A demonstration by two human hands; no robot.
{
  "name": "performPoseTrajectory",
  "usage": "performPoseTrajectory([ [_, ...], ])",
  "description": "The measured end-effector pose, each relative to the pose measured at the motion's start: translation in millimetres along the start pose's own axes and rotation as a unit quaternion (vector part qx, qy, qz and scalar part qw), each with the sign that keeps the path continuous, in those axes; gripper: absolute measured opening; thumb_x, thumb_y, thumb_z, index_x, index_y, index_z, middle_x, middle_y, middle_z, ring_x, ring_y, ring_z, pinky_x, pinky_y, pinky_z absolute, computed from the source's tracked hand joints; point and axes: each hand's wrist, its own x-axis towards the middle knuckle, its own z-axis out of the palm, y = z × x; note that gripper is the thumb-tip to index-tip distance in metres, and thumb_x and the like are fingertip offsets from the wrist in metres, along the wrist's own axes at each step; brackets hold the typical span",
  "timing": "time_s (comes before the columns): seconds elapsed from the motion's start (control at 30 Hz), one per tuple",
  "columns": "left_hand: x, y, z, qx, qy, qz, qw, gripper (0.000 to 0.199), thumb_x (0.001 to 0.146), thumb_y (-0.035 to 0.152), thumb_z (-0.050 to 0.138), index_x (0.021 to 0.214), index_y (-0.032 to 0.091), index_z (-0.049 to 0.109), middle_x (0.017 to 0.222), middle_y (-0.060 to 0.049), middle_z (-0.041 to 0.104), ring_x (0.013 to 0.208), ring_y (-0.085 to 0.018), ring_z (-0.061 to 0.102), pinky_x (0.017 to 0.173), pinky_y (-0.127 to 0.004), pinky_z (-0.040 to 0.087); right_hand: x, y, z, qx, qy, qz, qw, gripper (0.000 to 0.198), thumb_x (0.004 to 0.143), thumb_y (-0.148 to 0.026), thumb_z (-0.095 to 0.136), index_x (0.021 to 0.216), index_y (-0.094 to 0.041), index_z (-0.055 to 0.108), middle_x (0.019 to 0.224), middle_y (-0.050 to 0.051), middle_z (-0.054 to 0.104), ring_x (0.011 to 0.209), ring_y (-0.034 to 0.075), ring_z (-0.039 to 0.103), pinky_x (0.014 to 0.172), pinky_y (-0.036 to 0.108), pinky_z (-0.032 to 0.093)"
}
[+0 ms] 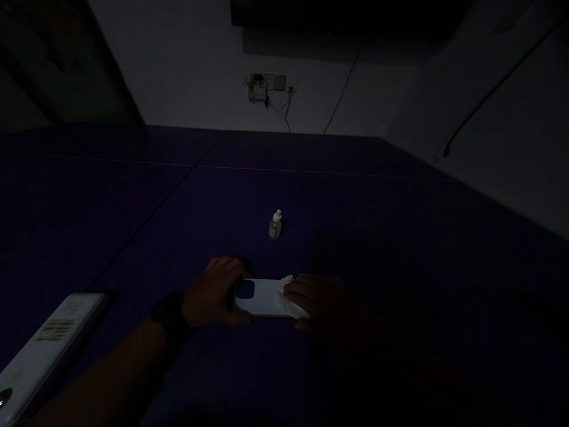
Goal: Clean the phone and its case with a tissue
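A pale phone case (265, 298) with a dark edge and a camera cutout lies flat on the dark blue surface. My left hand (216, 292) grips its left end, thumb at the near edge and fingers at the far edge. With my right hand (316, 299) I press a crumpled white tissue (287, 292) onto the right part of the case, which the hand partly covers. Beyond the case stands a small dropper bottle (275, 226) with a white cap, upright and touched by neither hand.
At the lower left lies a long white box-like object (53, 341) beside my left forearm. The blue surface (249, 196) runs back to a wall with sockets (269, 84) and hanging cables. A dark panel (347, 18) is above them. The room is dim.
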Motion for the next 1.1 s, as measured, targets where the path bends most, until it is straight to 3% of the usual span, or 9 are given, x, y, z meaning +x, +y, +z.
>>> performPoseTrajectory([
  [0.13,1,1,-1,0.0,-0.002,-0.003,1.0,0.076,0.059,0.071,0.086,0.113,0.025,0.058,0.115,-0.005,0.063,0.106,-0.032,0.056,0.091,-0.044,0.039,1,-3,-4,0.069,-0.019,-0.045,0.996,0.045,0.099,-0.048,0.054,0.131,-0.017,0.061,0.128,0.014,0.068,0.121,0.026,0.06,0.104,0.045,0.046],
  [0.23,1,1,-1,0.0,0.0,0.001,1.0,0.076,0.059,0.07,0.087,0.113,0.025,0.058,0.116,-0.006,0.063,0.107,-0.032,0.056,0.092,-0.044,0.038,3,-5,-7,0.038,-0.028,-0.005,0.999,0.044,0.1,-0.044,0.052,0.133,-0.016,0.06,0.131,0.016,0.067,0.118,0.027,0.062,0.101,0.045,0.047],
  [0.3,1,1,0,-0.001,0.002,0.003,1.0,0.075,0.059,0.07,0.086,0.112,0.025,0.059,0.115,-0.005,0.063,0.107,-0.032,0.056,0.091,-0.044,0.039,4,-5,-8,0.019,-0.02,0.007,1.0,0.049,0.1,-0.044,0.051,0.138,-0.013,0.057,0.135,0.018,0.064,0.121,0.028,0.06,0.103,0.047,0.046],
  [0.47,0,0,1,-0.004,0.018,0.0,1.0,0.074,0.059,0.072,0.085,0.111,0.026,0.06,0.113,-0.004,0.063,0.105,-0.031,0.056,0.091,-0.044,0.039,1,-8,-9,0.066,-0.012,-0.051,0.996,0.055,0.098,-0.054,0.053,0.138,-0.017,0.057,0.135,0.013,0.066,0.129,0.026,0.056,0.11,0.045,0.041],
  [0.63,-1,1,2,0.0,0.012,-0.002,1.0,0.077,0.057,0.071,0.087,0.112,0.026,0.059,0.112,-0.004,0.064,0.104,-0.031,0.056,0.092,-0.045,0.039,1,-10,-5,0.057,-0.021,-0.018,0.998,0.068,0.099,-0.06,0.05,0.15,-0.014,0.044,0.153,0.017,0.05,0.144,0.028,0.042,0.117,0.047,0.034],
  [0.8,0,2,1,-0.003,0.01,-0.004,1.0,0.077,0.057,0.07,0.087,0.113,0.025,0.06,0.114,-0.006,0.064,0.105,-0.032,0.057,0.091,-0.046,0.04,5,-10,2,0.065,-0.042,-0.067,0.995,0.07,0.101,-0.061,0.044,0.152,-0.013,0.043,0.153,0.016,0.05,0.145,0.026,0.041,0.119,0.045,0.032],
  [0.97,0,0,3,-0.002,0.017,0.001,1.0,0.076,0.057,0.07,0.088,0.112,0.026,0.06,0.114,-0.005,0.064,0.105,-0.032,0.057,0.092,-0.046,0.04,4,-4,3,0.027,-0.012,-0.022,0.999,0.069,0.1,-0.061,0.048,0.151,-0.014,0.044,0.154,0.017,0.049,0.144,0.027,0.043,0.118,0.047,0.035],
  [1.1,0,0,3,-0.007,0.023,0.008,1.0,0.074,0.057,0.07,0.087,0.111,0.026,0.06,0.113,-0.005,0.064,0.104,-0.031,0.057,0.091,-0.046,0.04,2,-2,2,0.08,-0.017,-0.094,0.992,0.065,0.1,-0.055,0.052,0.151,-0.016,0.044,0.149,0.014,0.056,0.144,0.025,0.043,0.118,0.045,0.035],
])
